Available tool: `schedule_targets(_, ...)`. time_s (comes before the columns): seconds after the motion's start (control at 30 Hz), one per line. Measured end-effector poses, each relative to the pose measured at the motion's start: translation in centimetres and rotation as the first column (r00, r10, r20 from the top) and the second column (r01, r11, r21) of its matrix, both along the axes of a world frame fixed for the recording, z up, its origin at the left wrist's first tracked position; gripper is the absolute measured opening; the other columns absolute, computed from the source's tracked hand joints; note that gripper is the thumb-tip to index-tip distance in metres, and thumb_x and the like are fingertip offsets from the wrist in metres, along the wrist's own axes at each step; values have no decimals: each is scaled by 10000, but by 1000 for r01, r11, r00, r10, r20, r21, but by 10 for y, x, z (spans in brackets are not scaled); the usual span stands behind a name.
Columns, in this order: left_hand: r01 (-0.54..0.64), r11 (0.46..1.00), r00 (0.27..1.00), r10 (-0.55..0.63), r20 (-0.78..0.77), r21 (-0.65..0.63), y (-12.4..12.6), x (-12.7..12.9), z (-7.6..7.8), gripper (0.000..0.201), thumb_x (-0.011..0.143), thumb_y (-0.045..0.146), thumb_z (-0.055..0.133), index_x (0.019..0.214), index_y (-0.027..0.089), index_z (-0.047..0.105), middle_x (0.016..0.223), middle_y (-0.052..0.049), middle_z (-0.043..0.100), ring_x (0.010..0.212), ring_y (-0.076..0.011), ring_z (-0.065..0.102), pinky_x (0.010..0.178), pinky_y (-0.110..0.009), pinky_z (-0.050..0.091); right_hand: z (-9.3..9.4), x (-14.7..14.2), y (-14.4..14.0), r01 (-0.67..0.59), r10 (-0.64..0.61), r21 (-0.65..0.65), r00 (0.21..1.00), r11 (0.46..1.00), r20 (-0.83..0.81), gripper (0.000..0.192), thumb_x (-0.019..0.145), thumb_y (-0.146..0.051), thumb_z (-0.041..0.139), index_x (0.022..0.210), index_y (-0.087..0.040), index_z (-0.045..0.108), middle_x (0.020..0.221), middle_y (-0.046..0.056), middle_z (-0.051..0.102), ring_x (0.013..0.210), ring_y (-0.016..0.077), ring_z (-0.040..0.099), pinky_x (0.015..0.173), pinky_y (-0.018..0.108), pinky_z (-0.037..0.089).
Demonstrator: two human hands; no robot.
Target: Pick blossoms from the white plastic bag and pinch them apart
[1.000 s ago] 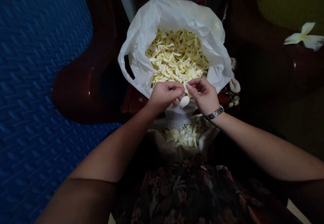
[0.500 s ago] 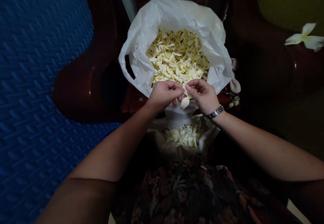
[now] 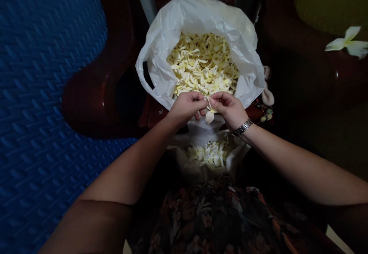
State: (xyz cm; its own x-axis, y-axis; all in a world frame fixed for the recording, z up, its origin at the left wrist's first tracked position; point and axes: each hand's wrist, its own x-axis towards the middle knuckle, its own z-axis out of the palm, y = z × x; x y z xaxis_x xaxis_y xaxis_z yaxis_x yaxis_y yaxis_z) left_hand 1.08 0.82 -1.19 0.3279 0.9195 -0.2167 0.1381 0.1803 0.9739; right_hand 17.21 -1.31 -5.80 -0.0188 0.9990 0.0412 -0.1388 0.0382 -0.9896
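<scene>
We have our left hand (image 3: pixel 186 106) and right hand (image 3: pixel 228 108) drawn close together, fingertips almost meeting, both pinched shut on one small white flower (image 3: pixel 209 112); a single petal hangs down from between the two hands, while the rest of the bloom is hidden by our fingers, so we cannot tell how many petals remain on it. Just beyond the hands, its near rim almost under our knuckles, sits the big white plastic bag (image 3: pixel 172 35), its mouth rolled open and heaped with pale yellow-white petals (image 3: pixel 202 64). Below the hands, toward our lap, a second, smaller bag (image 3: pixel 234 158) holds a much thinner layer of the same petals (image 3: pixel 208 154). We judge the work to be well under way: the far bag looks nearly full, the near one has only a shallow heap, and this flower is only partly taken apart. Well off to the right of the right hand, a whole white flower (image 3: pixel 346 43) lies on the dark red chair arm (image 3: pixel 330 74). A metal watch (image 3: pixel 242 127) sits on the right wrist.
</scene>
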Motion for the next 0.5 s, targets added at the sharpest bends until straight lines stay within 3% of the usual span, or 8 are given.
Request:
schedule_targets(0.27, -25, 998, 999, 26, -18, 56, -3, 1, 2, 209, 849, 106, 653, 665, 154, 564, 442, 56, 541, 365, -47, 462, 396, -154, 384, 2, 0, -2, 57, -68, 137, 995, 989, 75, 390, 726, -550, 831, 873, -220, 683, 866, 13, 687, 769, 146, 599, 745, 315, 529)
schedule_targets(0.5, -75, 989, 997, 78, -17, 130, -4, 5, -3, 202, 777, 151, 690, 661, 176, 527, 474, 79, 507, 389, -49, 438, 416, -168, 345, 6, -5, -9, 136, -162, 226, 982, 964, 100, 373, 739, -546, 820, 851, -216, 688, 828, 12, 683, 746, 148, 598, 732, 319, 551)
